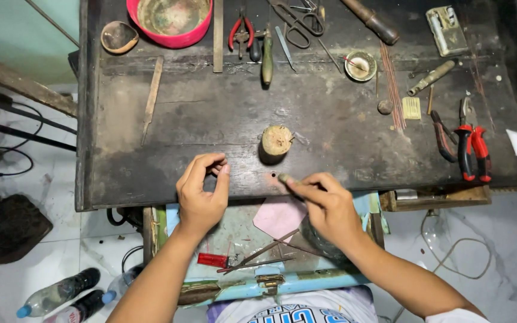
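My left hand [201, 191] hovers over the near edge of the dark wooden workbench [181, 119], its fingers curled with thumb and forefinger pinched; what they hold is too small to see. My right hand [324, 206] pinches a small greyish piece [283, 177] between thumb and fingers, just above the bench's front edge. A short wooden stump [276, 141] stands upright on the bench just beyond both hands.
A pink bowl [170, 21], red-handled pliers [242, 31], scissors [297, 24], a small round dish [360, 65], thin copper rods [393, 90] and more pliers [473, 149] lie on the bench. An open drawer [258, 251] below holds tweezers, pink paper and a red piece. Bottles [61, 296] lie on the floor.
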